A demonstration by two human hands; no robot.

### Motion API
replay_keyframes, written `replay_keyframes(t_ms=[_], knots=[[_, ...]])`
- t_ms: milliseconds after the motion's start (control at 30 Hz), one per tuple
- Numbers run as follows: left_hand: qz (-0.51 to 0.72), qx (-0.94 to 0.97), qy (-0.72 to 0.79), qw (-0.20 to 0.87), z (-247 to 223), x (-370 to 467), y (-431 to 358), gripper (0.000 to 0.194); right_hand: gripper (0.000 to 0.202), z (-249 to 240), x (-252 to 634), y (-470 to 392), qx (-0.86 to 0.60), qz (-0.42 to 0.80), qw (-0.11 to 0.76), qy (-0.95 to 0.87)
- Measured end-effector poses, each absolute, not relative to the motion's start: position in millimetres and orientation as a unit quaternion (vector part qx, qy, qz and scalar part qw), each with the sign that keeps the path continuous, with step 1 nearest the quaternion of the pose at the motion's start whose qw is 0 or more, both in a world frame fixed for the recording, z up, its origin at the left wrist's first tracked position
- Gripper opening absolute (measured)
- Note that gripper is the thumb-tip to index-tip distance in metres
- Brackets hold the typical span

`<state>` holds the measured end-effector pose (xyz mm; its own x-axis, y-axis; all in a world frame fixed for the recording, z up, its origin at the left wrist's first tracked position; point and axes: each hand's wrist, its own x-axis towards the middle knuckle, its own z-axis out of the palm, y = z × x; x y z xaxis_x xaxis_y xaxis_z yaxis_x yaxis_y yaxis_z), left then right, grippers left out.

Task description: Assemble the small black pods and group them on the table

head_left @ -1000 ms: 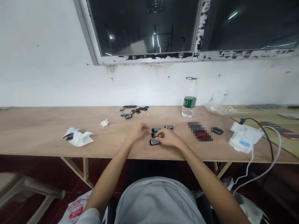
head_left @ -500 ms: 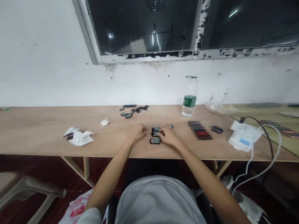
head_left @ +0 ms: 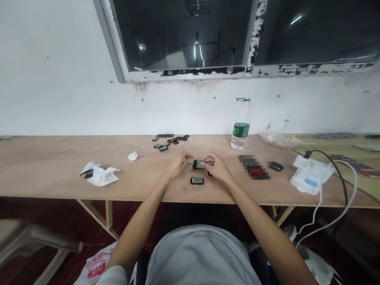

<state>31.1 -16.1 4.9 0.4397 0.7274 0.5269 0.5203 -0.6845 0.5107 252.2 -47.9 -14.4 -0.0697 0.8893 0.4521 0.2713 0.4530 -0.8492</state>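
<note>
Between my hands is a small black device with a grey screen (head_left: 198, 164), tilted up off the table. My right hand (head_left: 216, 167) pinches its right end between thumb and fingers. At its left end, my left hand (head_left: 180, 164) has its fingers bent together; whatever they hold is too small to make out. A similar device (head_left: 197, 181) lies flat on the table nearer to me. Part of another dark piece shows beneath my right fingers. Further back lie several more dark devices (head_left: 163, 147) with small white bits (head_left: 187, 141) beside them.
Crumpled tissue (head_left: 103, 175) and a smaller wad (head_left: 133, 156) lie left on the wooden table (head_left: 52, 165). To the right are a water bottle (head_left: 240, 132), a blurred-out dark and red item (head_left: 254, 167), a black oval object (head_left: 276, 166) and a white box with cables (head_left: 308, 179).
My right hand has lifted and tilted a device from the group in front of me. My left hand has moved slightly up and right, closer to it. The nearest device stays put.
</note>
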Motion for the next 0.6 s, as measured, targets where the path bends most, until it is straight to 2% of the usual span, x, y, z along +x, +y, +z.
replay_keyframes(t_ms=[200, 400, 600], knots=[[0.364, 0.865, 0.324, 0.118, 14, 44, -30, 0.022, 0.027, -11, 254, -47, -0.432, 0.291, 0.553, -0.651], [0.352, 0.865, 0.34, 0.11, 12, 45, -28, 0.024, 0.031, -10, 254, -48, -0.43, 0.312, 0.557, -0.638], [0.371, 0.832, 0.372, 0.18, 16, 46, -30, 0.014, 0.032, -11, 254, -47, -0.434, 0.321, 0.543, -0.643]])
